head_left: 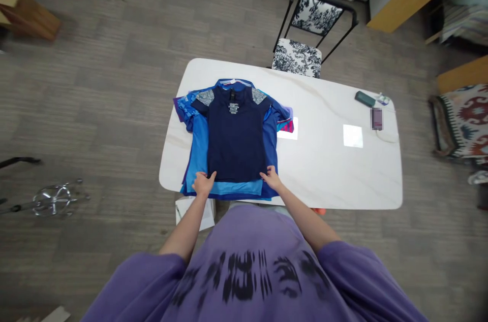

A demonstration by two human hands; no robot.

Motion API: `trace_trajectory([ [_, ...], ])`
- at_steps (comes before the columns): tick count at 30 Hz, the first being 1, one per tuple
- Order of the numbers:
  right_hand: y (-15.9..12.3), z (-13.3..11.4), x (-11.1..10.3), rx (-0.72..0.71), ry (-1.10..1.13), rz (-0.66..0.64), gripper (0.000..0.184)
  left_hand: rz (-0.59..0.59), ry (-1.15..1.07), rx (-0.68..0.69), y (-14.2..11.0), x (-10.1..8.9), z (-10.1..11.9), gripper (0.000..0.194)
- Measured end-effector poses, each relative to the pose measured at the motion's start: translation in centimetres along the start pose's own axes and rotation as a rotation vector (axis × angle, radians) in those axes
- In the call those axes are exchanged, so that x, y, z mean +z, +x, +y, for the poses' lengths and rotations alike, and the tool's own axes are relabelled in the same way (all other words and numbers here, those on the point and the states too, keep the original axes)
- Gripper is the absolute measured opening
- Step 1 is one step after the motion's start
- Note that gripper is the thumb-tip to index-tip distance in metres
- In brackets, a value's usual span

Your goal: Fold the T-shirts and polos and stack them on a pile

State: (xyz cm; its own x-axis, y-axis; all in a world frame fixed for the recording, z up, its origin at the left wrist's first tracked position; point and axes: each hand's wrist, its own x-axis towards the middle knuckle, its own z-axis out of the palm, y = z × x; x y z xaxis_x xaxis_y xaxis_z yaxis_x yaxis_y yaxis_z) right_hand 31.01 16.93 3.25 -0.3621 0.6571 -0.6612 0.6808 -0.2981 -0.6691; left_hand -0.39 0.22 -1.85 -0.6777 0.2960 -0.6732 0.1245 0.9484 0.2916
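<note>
Grey patterned floor is seen around a glossy white table (320,159). On its left part, a navy shirt (236,134) is spread flat over blue shirts (198,149); its bottom corners are pinched between thumb and fingers by left hand (271,179) and right hand (204,183).

No readable text; prints on navy shirt (236,144), purple shirt (259,230) illegible.

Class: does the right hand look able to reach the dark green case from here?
Probably not without stepping over: the green case lies far along the table, though the way looks open.
</note>
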Motion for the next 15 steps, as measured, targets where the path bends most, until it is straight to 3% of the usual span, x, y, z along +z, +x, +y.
trace_trajectory([
  [3, 1.2, 0.5, -0.3, -0.028, 0.022, 0.004, 0.046, 0.010, 0.008, 0.006, 0.2, 0.1, -0.2, 0.041],
  [9, 3.6, 2.9, -2.6, -0.060, 0.076, -0.034, 0.024, 0.030, -0.025, 0.107, -2.1, 0.4, 0.4, 0.034],
  [12, 2.8, 5.7, -6.0, -0.071, 0.123, -0.078, 0.020, 0.022, -0.093, 0.173, -4.9, 1.2, 1.5, 0.032],
  [15, 0.5, 9.8, -11.4, -0.102, 0.157, -0.084, 0.020, -0.003, -0.158, 0.222, -9.0, 3.1, 2.8, 0.036],
])
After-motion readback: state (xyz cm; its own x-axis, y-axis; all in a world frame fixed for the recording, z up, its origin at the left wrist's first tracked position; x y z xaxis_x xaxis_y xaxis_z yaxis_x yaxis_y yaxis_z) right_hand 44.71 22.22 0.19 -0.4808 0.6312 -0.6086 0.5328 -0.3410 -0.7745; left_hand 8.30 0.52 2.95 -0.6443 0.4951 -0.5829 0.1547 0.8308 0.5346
